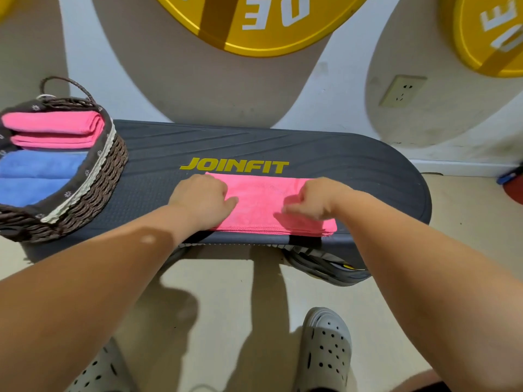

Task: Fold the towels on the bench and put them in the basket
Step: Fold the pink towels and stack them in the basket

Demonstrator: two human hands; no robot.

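Noted left forearm (99, 267) and right forearm (424, 250) closest to lens, reaching over grey clogs (325, 346) to bench (353, 171). Found fingers (295, 207) of right hand (317, 198) curled, slightly blurred, apparently pinching a raised ridge of pink towel (263, 205). Found fingers (226, 203) of left hand (202, 200) curled under over towel's left end; could not tell whether gripping or merely pressing. Located towel folded into a strip along bench's front edge, right of centre, just below yellow lettering, layered hem flush with that edge. Located basket (93, 179) on bench's left end, well apart from towel, already holding folded pink towels (53, 127) and blue towel (36, 176). Judged likely faults: sheared layers and skewed fold from uneven pull between hands; towel tipped onto floor by any drag toward front edge; slide-out from basket after loose placement on pink stack already near rim.
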